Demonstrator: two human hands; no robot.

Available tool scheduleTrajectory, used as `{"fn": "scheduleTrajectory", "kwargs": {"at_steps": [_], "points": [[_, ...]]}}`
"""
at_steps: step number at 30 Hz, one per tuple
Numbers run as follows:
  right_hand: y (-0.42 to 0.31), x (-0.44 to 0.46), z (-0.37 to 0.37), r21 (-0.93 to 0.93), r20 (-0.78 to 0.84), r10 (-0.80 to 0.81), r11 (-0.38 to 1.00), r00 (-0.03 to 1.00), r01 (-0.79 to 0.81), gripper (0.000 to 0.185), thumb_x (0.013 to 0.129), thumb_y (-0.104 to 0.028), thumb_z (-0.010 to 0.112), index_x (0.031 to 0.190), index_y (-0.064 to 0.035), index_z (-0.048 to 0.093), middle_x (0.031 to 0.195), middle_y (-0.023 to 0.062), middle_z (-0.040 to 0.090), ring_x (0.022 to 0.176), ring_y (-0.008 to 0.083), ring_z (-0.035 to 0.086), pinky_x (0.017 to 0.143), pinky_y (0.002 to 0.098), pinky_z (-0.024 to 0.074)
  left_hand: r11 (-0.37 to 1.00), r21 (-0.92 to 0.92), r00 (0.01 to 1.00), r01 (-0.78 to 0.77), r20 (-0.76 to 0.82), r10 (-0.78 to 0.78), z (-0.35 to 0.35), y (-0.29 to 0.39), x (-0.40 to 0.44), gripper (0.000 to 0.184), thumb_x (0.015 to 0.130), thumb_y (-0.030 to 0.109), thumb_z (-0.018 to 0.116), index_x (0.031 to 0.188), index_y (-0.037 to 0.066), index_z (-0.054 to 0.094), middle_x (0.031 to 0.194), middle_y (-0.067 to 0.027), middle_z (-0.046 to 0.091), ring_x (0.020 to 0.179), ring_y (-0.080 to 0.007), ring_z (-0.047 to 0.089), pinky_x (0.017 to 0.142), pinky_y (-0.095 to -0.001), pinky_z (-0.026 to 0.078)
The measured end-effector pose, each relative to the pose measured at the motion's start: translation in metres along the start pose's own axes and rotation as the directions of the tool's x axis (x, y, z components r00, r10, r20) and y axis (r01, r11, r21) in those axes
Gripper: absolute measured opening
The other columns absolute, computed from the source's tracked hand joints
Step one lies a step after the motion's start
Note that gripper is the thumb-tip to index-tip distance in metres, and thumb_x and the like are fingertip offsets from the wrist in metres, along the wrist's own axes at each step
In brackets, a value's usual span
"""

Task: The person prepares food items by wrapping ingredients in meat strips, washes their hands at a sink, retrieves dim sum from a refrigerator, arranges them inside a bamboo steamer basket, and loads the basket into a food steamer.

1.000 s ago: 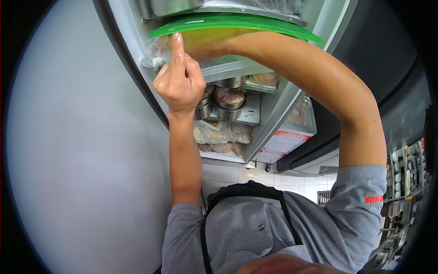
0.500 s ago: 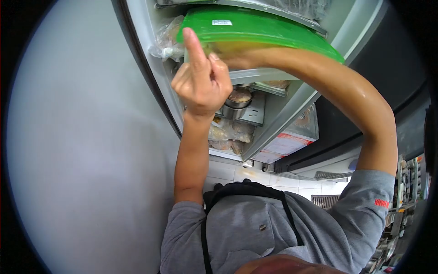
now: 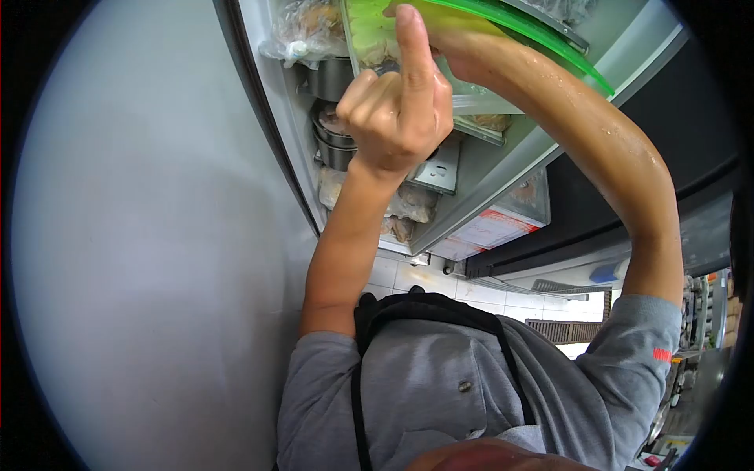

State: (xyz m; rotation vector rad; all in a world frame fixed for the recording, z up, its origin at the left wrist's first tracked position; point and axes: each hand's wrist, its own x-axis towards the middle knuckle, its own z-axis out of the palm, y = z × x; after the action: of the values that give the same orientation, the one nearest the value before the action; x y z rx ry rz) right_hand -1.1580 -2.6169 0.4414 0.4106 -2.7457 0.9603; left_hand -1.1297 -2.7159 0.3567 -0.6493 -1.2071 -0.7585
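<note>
A clear plastic box (image 3: 481, 104) with a green lid (image 3: 581, 69) sits on an upper level of an open fridge. Pale food pieces (image 3: 375, 53) show inside it. My right hand (image 3: 459, 49) is at the box under the lid's edge, its fingers mostly hidden. In front of the box is my left hand (image 3: 400, 110), one finger stretched upward and the others curled in. Whatever the curled fingers hold, if anything, is hidden.
Left of the box lies a plastic bag of food (image 3: 308, 31). Lower down are metal pots (image 3: 336, 145), a metal tray (image 3: 438, 171) and bagged food (image 3: 414, 202). The fridge door (image 3: 157, 235) stands at my left. A red-and-white box (image 3: 495, 228) sits outside on the right.
My left hand has moved right and up across the box. The green lid sits higher in view, showing more of the food inside. My right forearm has shifted up too.
</note>
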Motion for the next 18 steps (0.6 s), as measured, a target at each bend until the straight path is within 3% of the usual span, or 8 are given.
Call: {"fn": "scheduleTrajectory", "kwargs": {"at_steps": [12, 14, 18], "points": [[0.006, 0.009, 0.009, 0.228, -0.028, 0.138, 0.965, 0.99, -0.128, 0.025, 0.091, -0.026, 0.059, 0.108, -0.0071, 0.062, 0.095, 0.0079, 0.067, 0.081, 0.0209, 0.064, 0.066, 0.0321, 0.0551, 0.998, 0.06, 1.0, 0.017, 0.02, -0.018, -0.005, 0.001, 0.002, 0.063, 0.072, -0.007, 0.06, 0.132, -0.015, 0.045, 0.048, 0.0008, 0.046, 0.037, -0.0149, 0.041, 0.041, -0.0276, 0.037], [0.006, 0.01, 0.012, 0.27, -0.03, 0.159, 0.952, 0.987, -0.145, 0.025, 0.092, -0.026, 0.059, 0.108, -0.0071, 0.062, 0.095, 0.0079, 0.067, 0.081, 0.0207, 0.064, 0.065, 0.0319, 0.0551, 0.998, 0.044, 0.998, 0.042, 0.044, -0.044, -0.009, 0.001, 0.01, 0.043, 0.079, -0.006, 0.058, 0.12, -0.02, 0.054, 0.086, -0.0193, 0.071, 0.037, -0.0174, 0.047, 0.039, -0.0306, 0.039], [0.009, 0.012, 0.011, 0.364, -0.037, 0.201, 0.915, 0.979, -0.174, 0.025, 0.092, -0.026, 0.059, 0.108, -0.0069, 0.062, 0.094, 0.0079, 0.067, 0.08, 0.0203, 0.064, 0.064, 0.0316, 0.0551, 0.999, 0.038, 1.0, 0.021, 0.022, -0.022, -0.002, -0.005, 0.008, 0.044, 0.078, -0.006, 0.058, 0.119, -0.02, 0.055, 0.082, -0.0179, 0.071, 0.036, -0.0158, 0.045, 0.038, -0.0297, 0.037]]}}
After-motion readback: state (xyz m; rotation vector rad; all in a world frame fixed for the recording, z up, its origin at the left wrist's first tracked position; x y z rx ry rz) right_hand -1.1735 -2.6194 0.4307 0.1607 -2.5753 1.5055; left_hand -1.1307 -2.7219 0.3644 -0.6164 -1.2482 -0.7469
